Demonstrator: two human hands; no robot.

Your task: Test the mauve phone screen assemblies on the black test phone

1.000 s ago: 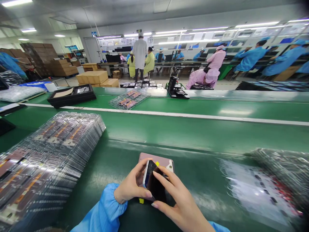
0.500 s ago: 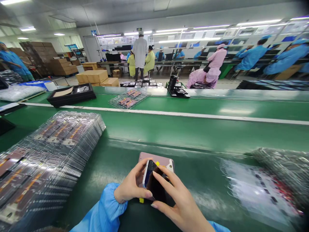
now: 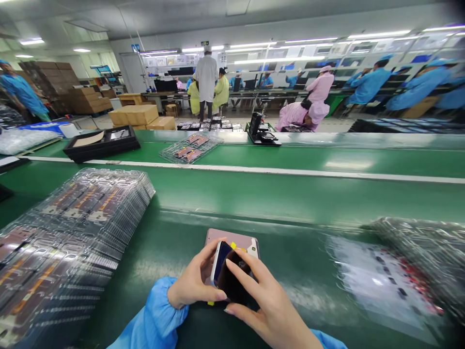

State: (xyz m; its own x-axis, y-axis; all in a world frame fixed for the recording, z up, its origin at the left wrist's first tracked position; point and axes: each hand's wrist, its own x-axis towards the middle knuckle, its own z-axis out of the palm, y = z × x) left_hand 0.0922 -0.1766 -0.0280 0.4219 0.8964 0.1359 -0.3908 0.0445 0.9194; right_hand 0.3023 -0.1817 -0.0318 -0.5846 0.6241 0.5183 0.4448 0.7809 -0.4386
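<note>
Low in the middle of the head view, a dark, glossy phone (image 3: 231,285) with a silvery edge is tilted between my two hands. My left hand (image 3: 191,286) grips its left edge, thumb at the near side. On its right, my right hand (image 3: 267,303) curls round it, fingers on the dark face and thumb near the lower corner. Beneath and behind lies a pinkish flat panel (image 3: 217,236) with small yellow tabs; my hands and the phone cover most of it. Whether panel and phone are joined I cannot tell.
Stacked clear trays (image 3: 123,208) with pinkish panels stand at left. Clear plastic packs (image 3: 385,276) with small dark and red parts lie at right. Across the green bench (image 3: 290,198) are another clear tray (image 3: 174,150), a black box (image 3: 127,140) and a black fixture (image 3: 256,128). People work beyond.
The view has shifted slightly, so most things sit a little further left. Both hands keep their hold on the phone, with hardly any change in its tilt.
</note>
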